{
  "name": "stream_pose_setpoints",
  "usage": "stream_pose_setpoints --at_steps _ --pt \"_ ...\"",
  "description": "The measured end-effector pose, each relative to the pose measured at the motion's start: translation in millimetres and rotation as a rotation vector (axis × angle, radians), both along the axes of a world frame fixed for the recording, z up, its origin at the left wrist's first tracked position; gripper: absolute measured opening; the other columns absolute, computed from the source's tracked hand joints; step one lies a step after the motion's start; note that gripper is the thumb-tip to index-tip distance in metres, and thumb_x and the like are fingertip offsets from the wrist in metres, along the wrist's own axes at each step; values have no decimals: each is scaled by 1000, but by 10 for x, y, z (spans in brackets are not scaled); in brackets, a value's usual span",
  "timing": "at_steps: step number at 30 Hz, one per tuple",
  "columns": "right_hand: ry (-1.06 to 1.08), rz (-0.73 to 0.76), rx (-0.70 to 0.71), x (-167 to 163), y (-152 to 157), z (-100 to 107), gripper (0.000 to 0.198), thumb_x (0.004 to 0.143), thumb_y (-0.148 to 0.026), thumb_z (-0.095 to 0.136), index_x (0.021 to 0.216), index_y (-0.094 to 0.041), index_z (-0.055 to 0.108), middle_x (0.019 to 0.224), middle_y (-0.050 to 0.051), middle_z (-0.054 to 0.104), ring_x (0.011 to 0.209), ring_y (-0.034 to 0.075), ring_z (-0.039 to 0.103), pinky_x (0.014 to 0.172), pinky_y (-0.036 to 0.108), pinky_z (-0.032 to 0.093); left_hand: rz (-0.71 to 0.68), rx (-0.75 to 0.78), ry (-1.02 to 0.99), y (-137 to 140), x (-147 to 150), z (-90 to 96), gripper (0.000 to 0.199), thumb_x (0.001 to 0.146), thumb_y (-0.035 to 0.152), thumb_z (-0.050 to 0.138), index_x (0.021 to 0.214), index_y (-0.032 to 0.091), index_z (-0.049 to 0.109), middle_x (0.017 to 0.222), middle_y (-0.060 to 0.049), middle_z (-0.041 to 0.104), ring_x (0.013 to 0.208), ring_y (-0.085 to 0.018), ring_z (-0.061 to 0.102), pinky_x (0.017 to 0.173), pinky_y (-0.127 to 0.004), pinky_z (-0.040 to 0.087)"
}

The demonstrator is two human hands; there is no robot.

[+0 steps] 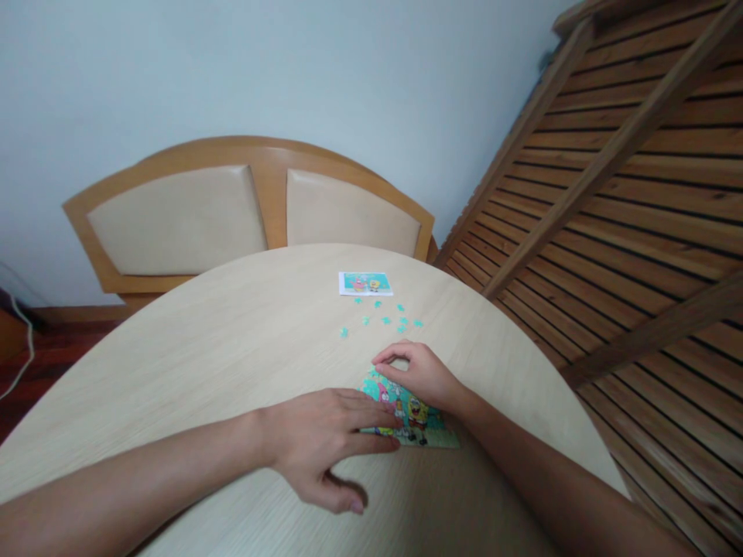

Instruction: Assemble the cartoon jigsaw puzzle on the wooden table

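Note:
A partly assembled jigsaw puzzle [434, 435] with cartoon figures on a teal ground lies near the front of the table. My left hand [330, 437] is flat over its left part, fingers stretched out and thumb apart, covering some of the picture. At the puzzle's upper edge, my right hand [419, 373] has thumb and index finger pinched together. A teal puzzle piece [374, 373] shows at those fingertips, mostly hidden. Several loose puzzle pieces [386, 320] are scattered beyond the right hand.
Behind the loose pieces lies a small picture card [365, 284] with two cartoon figures. The round wooden table [232, 333] reaches toward a padded bench back [179, 220] at the wall. A slatted wooden panel [627, 201] rises on the right.

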State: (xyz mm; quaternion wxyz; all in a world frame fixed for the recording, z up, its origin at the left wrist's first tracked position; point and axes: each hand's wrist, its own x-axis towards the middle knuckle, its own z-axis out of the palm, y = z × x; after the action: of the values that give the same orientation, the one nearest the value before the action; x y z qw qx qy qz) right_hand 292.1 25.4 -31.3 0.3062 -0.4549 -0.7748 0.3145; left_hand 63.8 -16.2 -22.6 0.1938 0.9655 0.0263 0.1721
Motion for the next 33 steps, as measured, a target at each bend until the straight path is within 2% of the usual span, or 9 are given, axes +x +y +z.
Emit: stream_pose_setpoints --at_steps 9,23,33 --pt "11 11 23 -65 -5 -12 12 86 -24 68 92 -21 79 95 5 79 92 21 71 87 34 54 -6 -6 7 6 6 -4 65 94 59 50 137 10 56 142 -22 57 131 -35 56 112 -48 45" --pt "-75 56 181 -122 -14 8 10 87 -19 69 87 -23 78 90 2 79 89 20 69 87 34 50 -6 -4 -2 4 14 4 65 95 60 48 135 10 58 139 -21 59 129 -34 58 112 -47 46" --pt "-111 125 237 -97 -8 1 11 90 -21 68 90 -23 79 92 3 77 92 20 68 89 35 49 -10 -17 -7 8 10 -13 64 95 58 49 136 10 57 140 -21 59 131 -34 57 112 -47 46"
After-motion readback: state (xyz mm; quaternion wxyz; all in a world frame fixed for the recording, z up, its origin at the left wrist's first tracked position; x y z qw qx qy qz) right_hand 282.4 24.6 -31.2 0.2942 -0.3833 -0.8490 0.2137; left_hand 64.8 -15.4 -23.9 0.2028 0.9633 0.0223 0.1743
